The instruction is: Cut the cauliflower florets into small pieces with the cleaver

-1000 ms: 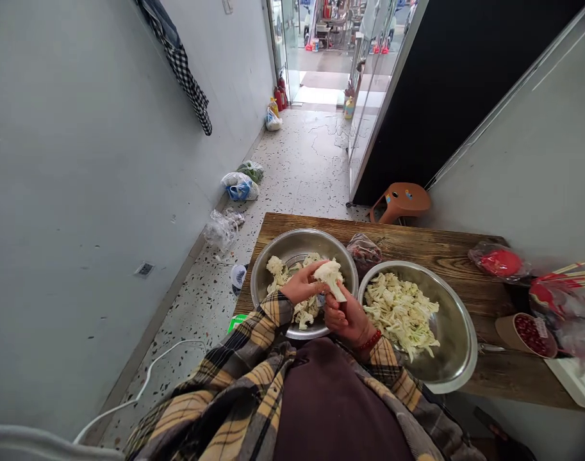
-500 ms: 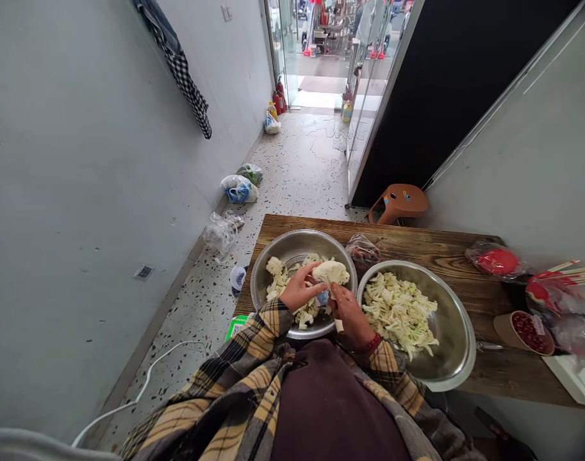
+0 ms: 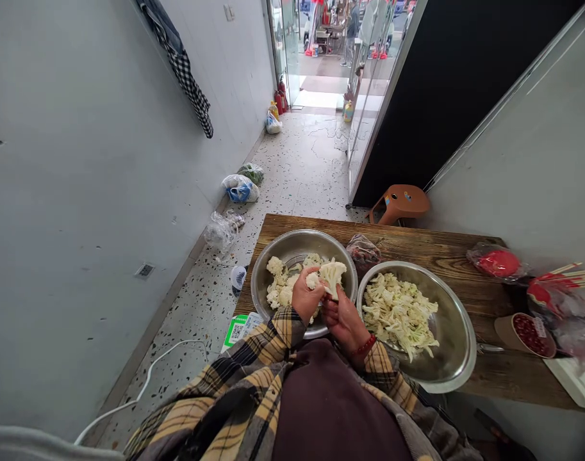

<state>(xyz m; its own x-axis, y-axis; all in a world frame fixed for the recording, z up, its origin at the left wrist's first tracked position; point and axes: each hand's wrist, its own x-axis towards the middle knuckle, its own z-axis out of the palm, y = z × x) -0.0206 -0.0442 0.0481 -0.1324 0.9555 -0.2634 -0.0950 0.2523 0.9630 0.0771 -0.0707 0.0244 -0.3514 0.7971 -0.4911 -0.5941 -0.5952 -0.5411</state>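
Holding a cauliflower piece (image 3: 333, 276), with more to go

The cauliflower piece was raised over the left bowl (image 3: 292, 243). The left hand (image 3: 307, 298) pinched its side between thumb and fingers; the right hand (image 3: 344, 319) was curled around the stem below, its fingers partly hidden, so whether it also held a blade could not be told. Under the hands, several rounded florets (image 3: 279, 289) lay in the left bowl, and these seemed to be what was left. Just beside it, the right bowl (image 3: 452, 336) held a heap of smaller pieces (image 3: 398, 312), apparently the done share and the larger one, so the work looked well past its start but unfinished. Both bowls stood on a wooden table (image 3: 431, 246), a plastic bag (image 3: 363, 253) near their far rims.
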